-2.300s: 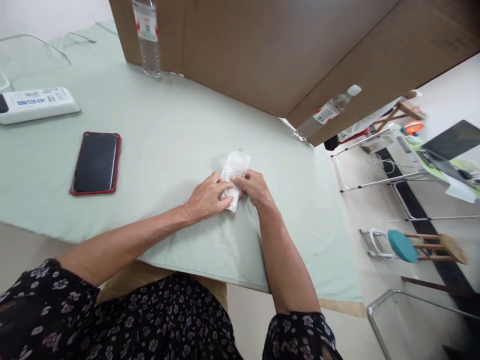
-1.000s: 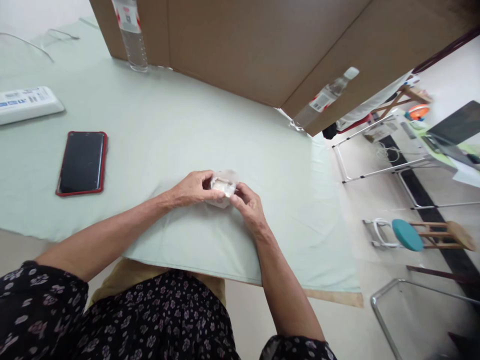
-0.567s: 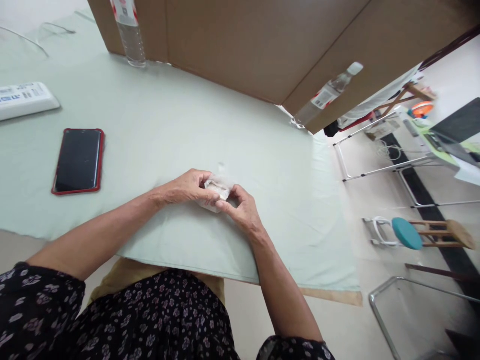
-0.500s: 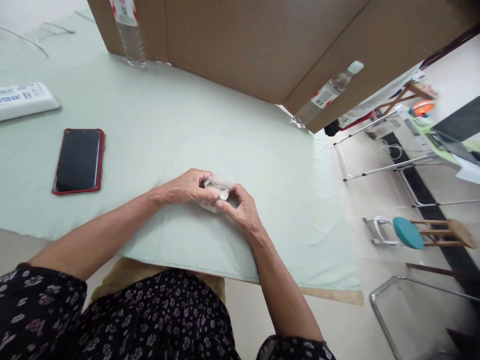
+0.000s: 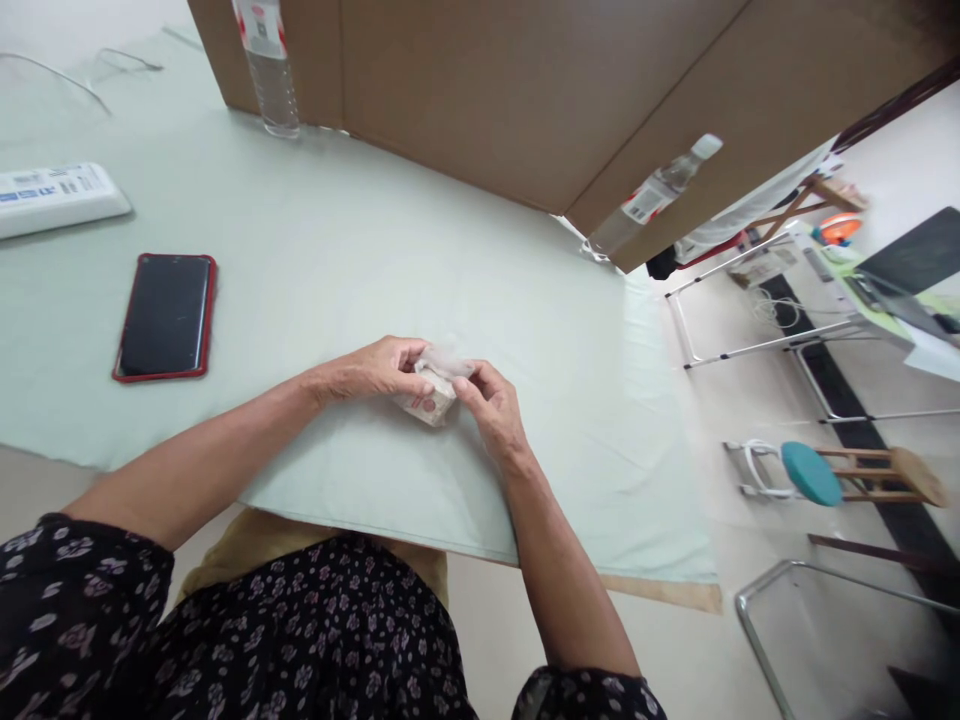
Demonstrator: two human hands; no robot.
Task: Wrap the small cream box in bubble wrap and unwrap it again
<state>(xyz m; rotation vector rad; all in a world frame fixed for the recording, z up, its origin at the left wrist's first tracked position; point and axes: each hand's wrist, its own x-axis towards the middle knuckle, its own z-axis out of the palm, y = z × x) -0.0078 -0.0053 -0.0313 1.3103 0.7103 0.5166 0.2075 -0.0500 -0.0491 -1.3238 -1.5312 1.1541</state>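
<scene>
The work looks partway along. A small box (image 5: 435, 404) sits inside translucent plastic wrap (image 5: 444, 361), which seems to lie close against its near side, while along the top and far edge the film stands up loose and crumpled, not yet flat. Judging by that, the covering of the near face is done, and what remains undone is the slack film above; whether the far side and underside are covered cannot be told.

The box is a pale, off-white block with fairly square corners and reddish printed marks on its near face, too small to read. It is tilted, held between the hands over the near part of the pale green tablecloth (image 5: 337, 270); whether it touches the cloth is unclear. The wrap is thin, cloudy and wrinkled, blurred at its upper edge.

The person's left hand (image 5: 376, 369) grasps the box's left end, thumb along the near side, other fingers curled behind and partly hidden. The right hand (image 5: 496, 412) pinches the wrap at the right end between thumb and bent forefinger; its remaining fingertips are out of sight.

A red-cased smartphone (image 5: 166, 316) lies well to the left, apart from both hands.
</scene>
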